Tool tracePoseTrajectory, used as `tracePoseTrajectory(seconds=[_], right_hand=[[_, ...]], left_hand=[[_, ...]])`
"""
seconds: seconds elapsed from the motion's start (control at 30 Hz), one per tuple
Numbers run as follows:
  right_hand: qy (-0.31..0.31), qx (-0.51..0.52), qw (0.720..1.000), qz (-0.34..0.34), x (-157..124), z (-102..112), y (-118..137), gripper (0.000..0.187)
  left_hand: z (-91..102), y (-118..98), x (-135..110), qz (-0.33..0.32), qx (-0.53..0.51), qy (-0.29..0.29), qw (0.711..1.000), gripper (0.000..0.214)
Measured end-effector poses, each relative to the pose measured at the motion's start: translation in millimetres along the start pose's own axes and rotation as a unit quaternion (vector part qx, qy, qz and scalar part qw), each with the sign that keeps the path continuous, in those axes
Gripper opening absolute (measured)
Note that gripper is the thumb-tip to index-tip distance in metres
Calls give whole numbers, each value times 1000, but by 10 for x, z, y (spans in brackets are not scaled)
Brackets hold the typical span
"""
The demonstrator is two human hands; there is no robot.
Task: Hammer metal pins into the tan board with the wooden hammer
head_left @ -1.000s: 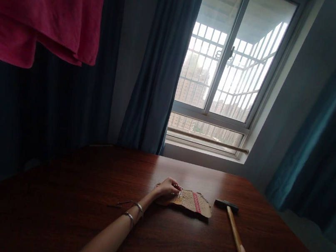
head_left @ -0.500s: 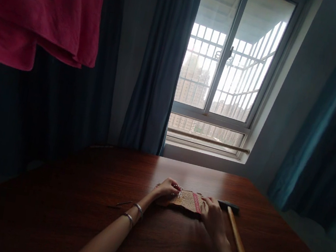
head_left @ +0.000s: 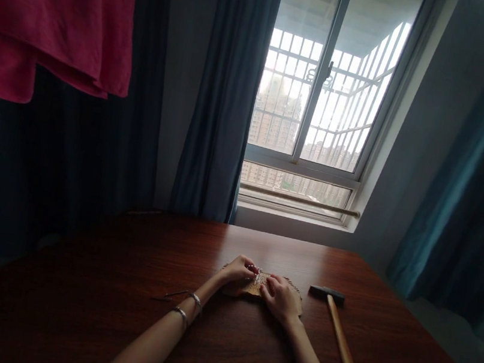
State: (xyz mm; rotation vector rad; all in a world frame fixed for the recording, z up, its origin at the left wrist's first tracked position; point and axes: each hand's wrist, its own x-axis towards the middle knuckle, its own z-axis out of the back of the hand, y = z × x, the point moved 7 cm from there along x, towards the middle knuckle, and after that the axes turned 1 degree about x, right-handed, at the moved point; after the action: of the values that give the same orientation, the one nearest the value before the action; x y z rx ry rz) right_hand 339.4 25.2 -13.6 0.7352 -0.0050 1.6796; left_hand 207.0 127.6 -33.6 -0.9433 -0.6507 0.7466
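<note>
A tan piece (head_left: 250, 289) with a dotted surface and uneven edges, perhaps cardboard or leather, lies on the brown wooden table (head_left: 217, 347). At its left end, my left hand (head_left: 239, 270) has its fingers pinched together beside a small, pale, shiny bit too small to name. Silver bangles (head_left: 187, 310) circle that wrist. Across the right half of the piece rests my right hand (head_left: 282, 298), fingers stretched over the surface and pointing toward the left hand. It covers much of the pattern there.
To the right lies a hammer (head_left: 341, 336) with a dark head and wooden handle. A thin dark rod-like item (head_left: 170, 295) is left of my left wrist. Behind the table are a barred window (head_left: 313, 95) and blue curtains (head_left: 223, 94). Pink cloth (head_left: 53, 14) hangs upper left.
My right hand has moved left from the piece's right edge onto its surface, covering the pink band. The hammer head shows more fully. My left hand stays nearly in place.
</note>
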Motion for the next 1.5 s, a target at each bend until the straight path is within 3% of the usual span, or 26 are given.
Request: tracePoseTrajectory(seconds=[0.17, 0.27, 0.47, 0.57, 0.67, 0.77, 0.93, 1.07, 1.17, 1.3, 1.5], right_hand=[[3, -11, 1000, 12, 21, -81, -20, 30], [3, -15, 1000, 15, 22, -107, -26, 32], [-1, -16, 1000, 15, 10, -107, -41, 34], [-3, -16, 1000, 12, 9, -117, -53, 34], [-5, -16, 1000, 8, 11, -125, -59, 34], [-8, -14, 1000, 8, 9, -118, -51, 33], [-12, -10, 1000, 8, -4, -109, -48, 32], [-13, -8, 1000, 7, -17, -123, -57, 32], [-12, -8, 1000, 8, -26, -123, -52, 32], [-11, -10, 1000, 7, -32, -107, -33, 33], [-8, -9, 1000, 5, -42, -99, -31, 34]], left_hand=[[36, -21, -38, 29, -15, 30, 999, 37], [195, -194, -29, 26, -35, 23, 999, 45], [989, -999, -213, -42, -19, -81, 996, 48], [1321, -1303, -472, -56, 32, -80, 995, 48], [1530, -1328, -762, -21, 84, -53, 995, 50], [1643, -1130, -1051, 27, 163, -36, 986, 48], [1643, -557, -1506, 93, 260, -29, 961, 33], [1512, -193, -1780, 137, 296, -18, 945, 29], [1400, -160, -1874, 133, 336, -25, 932, 28], [1228, -301, -1866, 80, 390, -30, 917, 24], [964, -311, -1773, 38, 510, 5, 859, 22]])
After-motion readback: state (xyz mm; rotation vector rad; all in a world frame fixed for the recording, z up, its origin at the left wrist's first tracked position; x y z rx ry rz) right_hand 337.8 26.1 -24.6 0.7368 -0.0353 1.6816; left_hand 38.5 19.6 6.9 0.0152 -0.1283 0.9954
